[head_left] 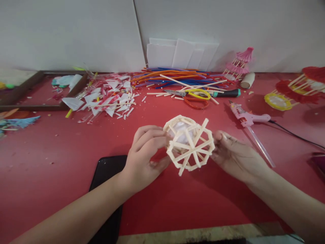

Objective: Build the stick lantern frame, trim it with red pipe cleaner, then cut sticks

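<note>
Head view: one stick frame (193,149) of pale wood is raised above the red tabletop (152,210), near the middle, between the person's two hands. Its nearer face is a many-sided ring with crossed spokes meeting at a hub; two spoke ends project past the rim. A second ring with a white panel shows behind it.

Left hand (144,156) grips the frame at its left side, fingers curled at the upper edge and thumb below. Right hand (233,156) is at the right rim, fingers bent; its fingertips are partly hidden, so whether it grips cannot be told.

A black flat device (108,176) lies partly under the left forearm. To the right, a pink glue gun (250,119) rests with a clear rod in its rear and a cord attached. Beyond the hands lie yellow-and-orange scissors (186,93), coloured fuzzy stems (167,72) and loose sticks. Scraps (114,98) are heaped to the left, beside a brown wooden frame (38,107).
</note>
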`<state>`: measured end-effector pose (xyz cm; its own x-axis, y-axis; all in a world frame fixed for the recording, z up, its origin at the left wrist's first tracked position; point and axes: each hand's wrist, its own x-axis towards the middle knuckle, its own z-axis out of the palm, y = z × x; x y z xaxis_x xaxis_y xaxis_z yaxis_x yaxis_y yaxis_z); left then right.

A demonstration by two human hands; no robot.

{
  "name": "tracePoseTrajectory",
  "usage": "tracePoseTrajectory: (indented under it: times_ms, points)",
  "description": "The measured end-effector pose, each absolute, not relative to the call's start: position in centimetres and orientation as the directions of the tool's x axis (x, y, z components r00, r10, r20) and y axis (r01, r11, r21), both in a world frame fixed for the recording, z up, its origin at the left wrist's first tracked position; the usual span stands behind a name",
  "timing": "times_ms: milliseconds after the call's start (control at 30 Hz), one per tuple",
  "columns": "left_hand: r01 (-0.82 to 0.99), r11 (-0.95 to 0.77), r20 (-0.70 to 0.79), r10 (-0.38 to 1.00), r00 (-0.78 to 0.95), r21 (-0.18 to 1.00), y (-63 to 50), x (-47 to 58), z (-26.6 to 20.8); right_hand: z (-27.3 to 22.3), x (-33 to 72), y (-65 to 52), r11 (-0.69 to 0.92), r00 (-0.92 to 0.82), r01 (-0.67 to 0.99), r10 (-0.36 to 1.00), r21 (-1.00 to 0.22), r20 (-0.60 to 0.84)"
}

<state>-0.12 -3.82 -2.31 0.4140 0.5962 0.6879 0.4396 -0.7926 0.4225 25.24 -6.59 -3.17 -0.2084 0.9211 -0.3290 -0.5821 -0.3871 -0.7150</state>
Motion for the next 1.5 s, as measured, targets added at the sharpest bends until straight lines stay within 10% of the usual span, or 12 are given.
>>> tracePoseTrajectory:
  times_ms: [300, 800, 1500]
  points:
    - [0.392, -0.785, 0.604, 0.619, 0.501, 0.479, -3.4, -0.3, -3.2, -2.3, 25.9, -5.7, -0.249, -0.046, -0.622, 0.958, -0.742, -0.283]
    - [0.338, -0.794, 0.605, 0.605, 0.518, 0.505, -3.5, -0.1, -3.2, -4.6, 26.0, -7.3, -0.184, -0.149, -0.123, 0.975, -0.975, -0.165]
    - [0.377, -0.736, 0.518, 0.669, 0.532, 0.562, -3.7, -0.2, -3.0, -2.2, 25.4, -6.8, -0.102, -0.010, -0.392, 0.994, -0.914, -0.107]
